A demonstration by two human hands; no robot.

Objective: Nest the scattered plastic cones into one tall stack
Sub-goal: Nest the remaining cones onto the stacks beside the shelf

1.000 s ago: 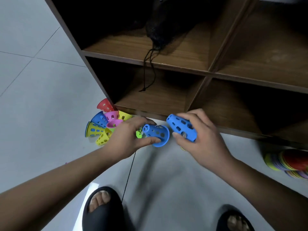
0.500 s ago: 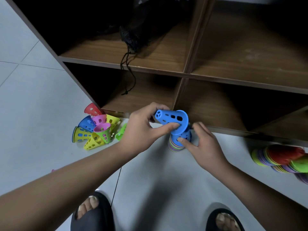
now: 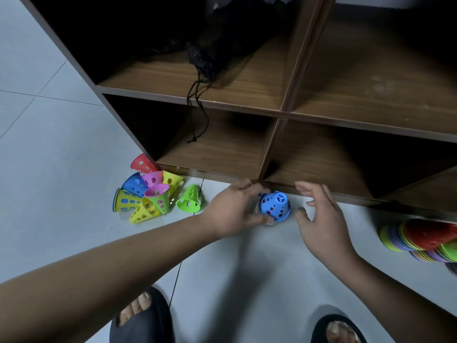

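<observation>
Cone stack (image 3: pixel 274 206), base hidden behind left hand (image 3: pixel 235 211)

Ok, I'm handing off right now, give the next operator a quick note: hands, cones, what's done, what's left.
Left hand: fingers on the left side of the stack, steadying it; grip looks loose.
Right hand: open, empty, just right of the stack, not touching it.
Stack: upright on the floor at the shelf's bottom edge, blue cone on top, red showing through its holes.
Loose cones: a heap to the left (red, blue, pink, yellow, green), plus one green cone nearer the stack.
Done: a blue cone is on the stack.
Left: nest the green cone, then the heap.
</observation>
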